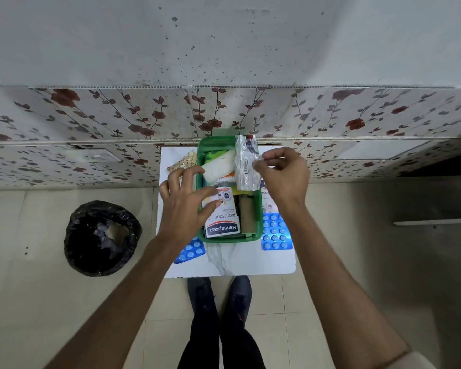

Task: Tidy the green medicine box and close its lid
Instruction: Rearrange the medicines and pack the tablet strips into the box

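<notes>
Head view: green box (258,209) open on the table (232,265). Left hand (186,206) pinches the plaster pack (221,217) inside; right hand (282,177) pinches a clear packet (246,163) at the far rim. Lay both flat, below the rim.

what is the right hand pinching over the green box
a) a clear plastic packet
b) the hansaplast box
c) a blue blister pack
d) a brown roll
a: the right hand pinches the edge of a clear plastic packet above the green box; the blue blister pack lies untouched on the table.
</notes>
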